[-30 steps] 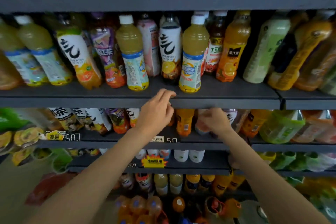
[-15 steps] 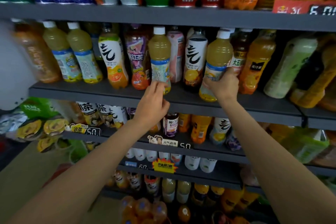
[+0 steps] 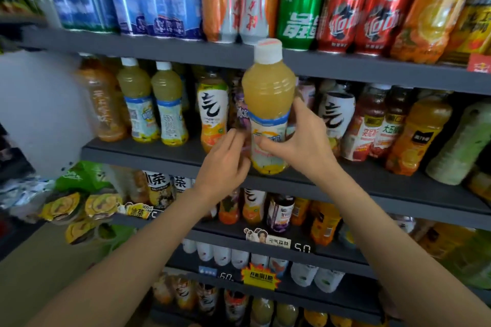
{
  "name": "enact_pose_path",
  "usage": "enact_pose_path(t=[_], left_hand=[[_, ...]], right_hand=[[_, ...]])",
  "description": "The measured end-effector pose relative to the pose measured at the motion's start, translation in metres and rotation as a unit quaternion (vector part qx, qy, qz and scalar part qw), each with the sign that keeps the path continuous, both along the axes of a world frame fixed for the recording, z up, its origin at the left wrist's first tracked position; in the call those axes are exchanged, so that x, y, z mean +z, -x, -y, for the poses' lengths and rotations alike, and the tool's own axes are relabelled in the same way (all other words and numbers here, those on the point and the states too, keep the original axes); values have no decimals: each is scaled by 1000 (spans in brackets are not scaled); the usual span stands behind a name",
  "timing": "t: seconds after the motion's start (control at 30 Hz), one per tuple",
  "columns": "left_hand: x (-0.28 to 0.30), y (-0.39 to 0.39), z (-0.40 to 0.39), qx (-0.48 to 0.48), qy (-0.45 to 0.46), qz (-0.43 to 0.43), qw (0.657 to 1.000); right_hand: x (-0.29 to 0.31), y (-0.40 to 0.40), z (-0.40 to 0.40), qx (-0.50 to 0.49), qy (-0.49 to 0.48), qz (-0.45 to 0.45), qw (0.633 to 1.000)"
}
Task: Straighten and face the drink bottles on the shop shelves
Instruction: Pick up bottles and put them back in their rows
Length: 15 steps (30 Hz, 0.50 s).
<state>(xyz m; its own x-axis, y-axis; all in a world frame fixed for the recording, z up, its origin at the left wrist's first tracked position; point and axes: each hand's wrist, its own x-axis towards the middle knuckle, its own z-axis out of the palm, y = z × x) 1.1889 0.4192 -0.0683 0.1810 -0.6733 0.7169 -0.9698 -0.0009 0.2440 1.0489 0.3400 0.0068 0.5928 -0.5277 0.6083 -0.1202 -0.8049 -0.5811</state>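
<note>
- While the right hand point(image 3: 297, 141) grips the pale-yellow juice bottle point(image 3: 268, 103) around its labelled waist, thumb in front and fingers behind, the bottle stands upright at the front edge of the middle shelf point(image 3: 372, 183); whether its base touches the shelf cannot be told.
- Left hand point(image 3: 225, 162): fingers loosely curled, tips at the bottle's lower left side beside a purple-labelled bottle point(image 3: 241, 114); a firm grip cannot be confirmed.
- Two matching yellow bottles point(image 3: 154, 103) stand further left on the same shelf.
- Upper shelf: cans, among them a green can point(image 3: 300, 2) and red cans point(image 3: 356, 8).
- Right of the held bottle: a white-sleeved bottle point(image 3: 337, 114).
</note>
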Motion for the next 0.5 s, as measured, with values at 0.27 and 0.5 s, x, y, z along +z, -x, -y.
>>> enact_pose_path(t=[0.27, 0.5], left_hand=[[12, -169, -98, 240, 90, -200, 946], [13, -272, -92, 247, 68, -358, 898]], right_hand=[[-24, -159, -76, 44, -67, -17, 997], [-50, -260, -102, -11, -100, -8, 995]])
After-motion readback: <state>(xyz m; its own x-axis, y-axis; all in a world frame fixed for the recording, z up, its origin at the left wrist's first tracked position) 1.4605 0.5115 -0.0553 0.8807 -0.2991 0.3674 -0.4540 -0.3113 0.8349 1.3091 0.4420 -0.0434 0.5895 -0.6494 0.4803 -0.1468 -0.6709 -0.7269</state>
